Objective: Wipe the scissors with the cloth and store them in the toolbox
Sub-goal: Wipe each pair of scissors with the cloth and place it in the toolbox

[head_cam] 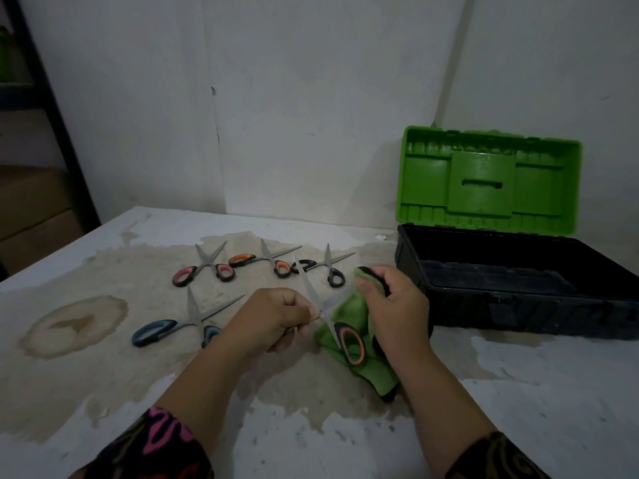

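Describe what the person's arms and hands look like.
The left hand and right hand are bare, with no gloves. Both forearms are uncovered up to dark patterned sleeves: the left sleeve shows pink and olive shapes on black, the right sleeve a faint brownish pattern.

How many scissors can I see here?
5. Back row: pink pair, orange pair, black pair. Nearer: blue pair. The fifth pair is held by left hand and right hand with cloth. Dark toolbox may hide more.

Green cloth (380, 371), black toolbox (518, 305) with bright green lid (489, 181) at two o'clock, pink-handled scissors (207, 265) at eleven, blue-handled scissors (196, 319) at nine, dark pink-patterned sleeve (162, 440)
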### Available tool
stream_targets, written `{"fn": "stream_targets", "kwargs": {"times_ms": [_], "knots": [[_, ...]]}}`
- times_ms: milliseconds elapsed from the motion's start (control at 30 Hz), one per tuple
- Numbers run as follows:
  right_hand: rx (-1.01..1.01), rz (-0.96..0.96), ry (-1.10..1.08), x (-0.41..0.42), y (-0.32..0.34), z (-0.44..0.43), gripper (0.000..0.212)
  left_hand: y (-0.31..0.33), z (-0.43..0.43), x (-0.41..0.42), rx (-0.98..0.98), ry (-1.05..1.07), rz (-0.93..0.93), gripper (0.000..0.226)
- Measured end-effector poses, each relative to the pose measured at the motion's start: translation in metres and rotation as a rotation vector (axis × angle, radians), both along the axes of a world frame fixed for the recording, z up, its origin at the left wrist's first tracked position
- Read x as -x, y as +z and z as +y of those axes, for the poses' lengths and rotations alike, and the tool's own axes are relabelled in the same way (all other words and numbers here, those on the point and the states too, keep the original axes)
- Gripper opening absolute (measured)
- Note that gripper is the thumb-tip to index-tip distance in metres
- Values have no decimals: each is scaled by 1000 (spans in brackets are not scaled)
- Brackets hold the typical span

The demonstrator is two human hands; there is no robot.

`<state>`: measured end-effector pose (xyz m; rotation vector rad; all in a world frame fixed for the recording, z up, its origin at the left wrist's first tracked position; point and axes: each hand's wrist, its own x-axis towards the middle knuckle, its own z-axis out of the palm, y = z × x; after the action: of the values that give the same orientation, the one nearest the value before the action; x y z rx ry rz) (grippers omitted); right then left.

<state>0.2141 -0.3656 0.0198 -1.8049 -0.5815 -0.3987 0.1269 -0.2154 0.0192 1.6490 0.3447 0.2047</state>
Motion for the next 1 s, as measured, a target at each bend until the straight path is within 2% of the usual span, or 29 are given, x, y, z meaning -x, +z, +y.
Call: {"fn": "stream_targets", "kwargs": {"times_ms": [67,133,233,333,500,567,667,833,900,1000], "knots": [[-39,228,102,0,2,-4,7,0,2,0,11,21,-16,25],[40,387,333,1,3,-7,5,-1,6,0,40,44,-39,23],[143,467,562,3,4,-11,12,-2,8,1,57,49,-31,21],[145,461,570,4,5,-11,18,-2,6,-1,115,54,16,19],[-79,505,482,3,3,-7,19,0,6,-4,727,76,-95,18],[-155,527,442,3,1,-4,20,-3,0,-7,843,55,-172,20],[-151,514,402,5,-3,0,19,-11,-15,-12,763,91,-194,18],[100,393,472,9,-5,2,15,-15,-26,-14,641,178,-193,32],[162,365,442,2,-4,-2,16,-15,-20,-14,597,245,-192,31],[46,437,287,-16,2,-19,16,-11,-7,-13,465,324,-221,24]]}}
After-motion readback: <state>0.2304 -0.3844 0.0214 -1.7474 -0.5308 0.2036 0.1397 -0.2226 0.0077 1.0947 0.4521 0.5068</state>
